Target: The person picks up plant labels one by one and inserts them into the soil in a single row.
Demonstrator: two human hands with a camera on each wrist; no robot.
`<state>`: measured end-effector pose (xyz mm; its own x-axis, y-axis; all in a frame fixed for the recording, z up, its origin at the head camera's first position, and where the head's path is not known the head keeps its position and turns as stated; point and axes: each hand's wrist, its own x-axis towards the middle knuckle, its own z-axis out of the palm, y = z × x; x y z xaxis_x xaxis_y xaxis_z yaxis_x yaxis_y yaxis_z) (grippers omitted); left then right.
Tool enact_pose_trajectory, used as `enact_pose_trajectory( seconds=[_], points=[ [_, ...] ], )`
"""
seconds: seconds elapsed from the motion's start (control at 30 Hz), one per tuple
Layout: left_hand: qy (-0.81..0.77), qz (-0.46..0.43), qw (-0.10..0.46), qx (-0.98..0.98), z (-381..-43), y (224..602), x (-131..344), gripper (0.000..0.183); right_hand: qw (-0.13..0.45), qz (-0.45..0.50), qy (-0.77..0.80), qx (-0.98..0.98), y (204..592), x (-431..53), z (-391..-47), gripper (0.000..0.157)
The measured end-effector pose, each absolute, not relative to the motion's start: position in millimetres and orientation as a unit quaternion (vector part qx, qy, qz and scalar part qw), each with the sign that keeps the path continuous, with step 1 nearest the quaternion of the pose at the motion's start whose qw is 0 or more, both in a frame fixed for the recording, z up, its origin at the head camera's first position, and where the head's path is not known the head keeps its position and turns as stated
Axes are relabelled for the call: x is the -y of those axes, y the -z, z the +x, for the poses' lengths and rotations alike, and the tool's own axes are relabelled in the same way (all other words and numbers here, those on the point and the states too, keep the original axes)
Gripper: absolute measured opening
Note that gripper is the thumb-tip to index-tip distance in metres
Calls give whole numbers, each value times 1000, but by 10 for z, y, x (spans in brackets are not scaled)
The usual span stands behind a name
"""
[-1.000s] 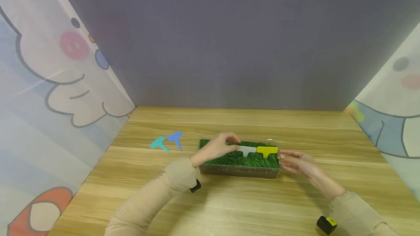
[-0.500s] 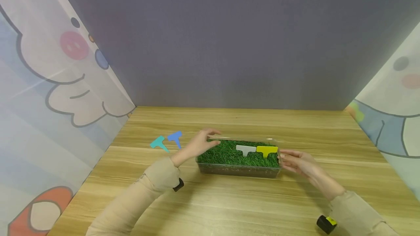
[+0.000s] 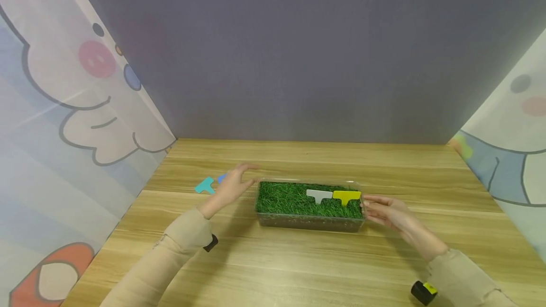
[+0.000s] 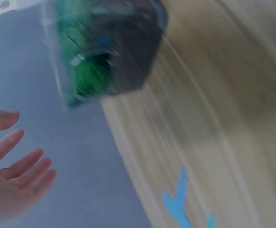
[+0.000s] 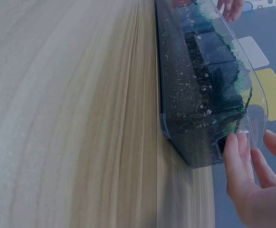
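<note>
My left hand (image 3: 229,187) hovers left of a clear plastic planter box (image 3: 311,221), fingers apart and holding nothing. It partly hides a blue T-shaped plant label (image 3: 221,178) on the table; the label's stem shows in the left wrist view. A teal plant label (image 3: 205,185) lies beside it. Green artificial grass (image 3: 283,198) fills the box top, with dark soil visible through the walls. A white plant label (image 3: 319,195) and a yellow plant label (image 3: 346,195) stand in the grass. My right hand (image 3: 392,214) touches the box's right end with fairly straight fingertips.
The box stands on a wood-grain table (image 3: 298,269). A grey panel (image 3: 298,56) rises behind the table, and cartoon-printed sheets (image 3: 55,131) flank it. A black wrist device (image 3: 424,293) sits by the right sleeve.
My left hand has moved away from the white label, leftward across the grass and past the box's left end, over the blue label. My right hand stays at the box end.
</note>
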<state>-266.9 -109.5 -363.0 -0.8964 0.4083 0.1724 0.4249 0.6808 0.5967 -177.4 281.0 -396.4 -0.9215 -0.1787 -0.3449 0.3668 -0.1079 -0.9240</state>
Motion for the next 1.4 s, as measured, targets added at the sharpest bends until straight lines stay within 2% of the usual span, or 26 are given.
enact_pose_trajectory(
  seconds=[0.17, 0.47, 0.63, 1.03, 1.4],
  points=[
    [317, -221, 34, 922, -2727, 3723, 1279, 36, 182, 78, 739, -644, 3964, -2812, -1774, 42],
    [309, -213, 57, 925, -2844, 3861, 1487, 34, 181, 79, 738, -645, 3973, -2808, -1776, 47],
    [302, -214, 69, 927, -2896, 3933, 1573, 33, 183, 77, 740, -642, 3982, -2816, -1779, 45],
    [278, -206, 37, 937, -3002, 4075, 1694, 36, 181, 77, 735, -649, 3982, -2809, -1776, 45],
    [256, -189, -19, 948, -3138, 4197, 1752, 38, 182, 73, 740, -643, 3976, -2821, -1773, 49]
  ],
)
